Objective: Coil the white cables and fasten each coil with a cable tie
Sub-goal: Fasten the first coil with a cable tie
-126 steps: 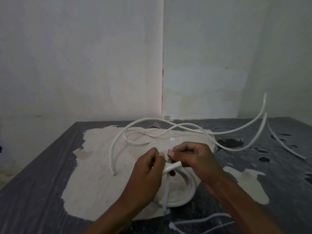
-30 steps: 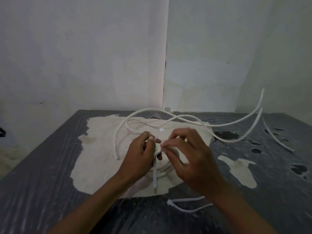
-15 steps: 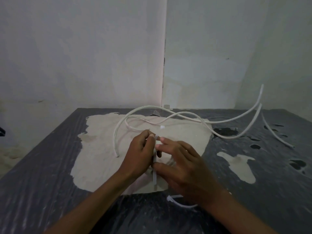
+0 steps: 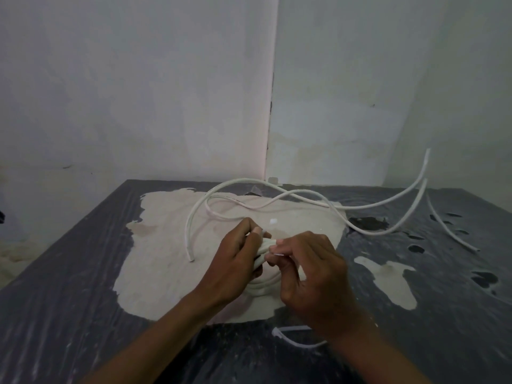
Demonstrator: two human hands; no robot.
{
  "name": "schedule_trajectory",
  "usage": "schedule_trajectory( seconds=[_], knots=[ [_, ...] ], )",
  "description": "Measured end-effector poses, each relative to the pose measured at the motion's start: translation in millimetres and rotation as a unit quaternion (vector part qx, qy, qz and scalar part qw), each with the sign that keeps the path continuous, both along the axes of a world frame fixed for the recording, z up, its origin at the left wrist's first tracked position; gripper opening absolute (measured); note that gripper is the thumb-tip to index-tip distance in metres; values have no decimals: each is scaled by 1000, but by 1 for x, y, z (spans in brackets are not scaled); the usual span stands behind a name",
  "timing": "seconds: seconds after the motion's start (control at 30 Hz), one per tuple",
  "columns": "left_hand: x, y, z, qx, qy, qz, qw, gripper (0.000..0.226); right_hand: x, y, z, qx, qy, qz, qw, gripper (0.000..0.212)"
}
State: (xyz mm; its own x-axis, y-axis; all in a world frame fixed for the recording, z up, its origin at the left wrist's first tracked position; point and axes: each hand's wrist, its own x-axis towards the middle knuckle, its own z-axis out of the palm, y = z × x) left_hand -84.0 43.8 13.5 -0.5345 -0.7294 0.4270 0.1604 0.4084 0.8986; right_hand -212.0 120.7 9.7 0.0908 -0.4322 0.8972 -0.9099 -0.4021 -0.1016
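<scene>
We record a single view, taken from a camera worn on the person's head. It faces forward and downward onto the table (image 4: pixel 69 273), with the wall corner (image 4: pixel 273 106) filling the upper half of the frame. It sits close: both forearms enter from the bottom edge, and the left hand (image 4: pixel 235 261) and right hand (image 4: pixel 313 270) meet just below frame centre. Wide-angle bending shows at the edges. No second view shares the scene.

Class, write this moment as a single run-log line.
left hand: grips coil | right hand: pinches cable tie | loose cables: uncoiled behind | spare ties: near edge
</scene>
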Motion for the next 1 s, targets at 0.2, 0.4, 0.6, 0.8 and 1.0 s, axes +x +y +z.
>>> schedule_trajectory(
  seconds=[0.2, 0.4, 0.6, 0.8, 1.0],
  knots=[
    [4, 5, 1, 13, 7, 2, 1000, 28, 11, 0, 13, 60, -114, 12, 992, 13],
    [1, 4, 3, -5, 0, -2, 1000, 25, 7, 7, 36, 148, -226, 34, 962, 16],
    [-1, 2, 3, -9, 1, -16, 1000, 27, 6, 6, 41, 180, -228, 49, 956, 2],
    [-1, 2, 2, -10, -11, 6, 1000, 18, 7, 3, 39, 234, -348, 54, 906, 14],
    [-3, 4, 0, -19, -7, 10, 1000, 19, 3, 2, 50, 306, -375, 49, 873, 16]
  ],
)
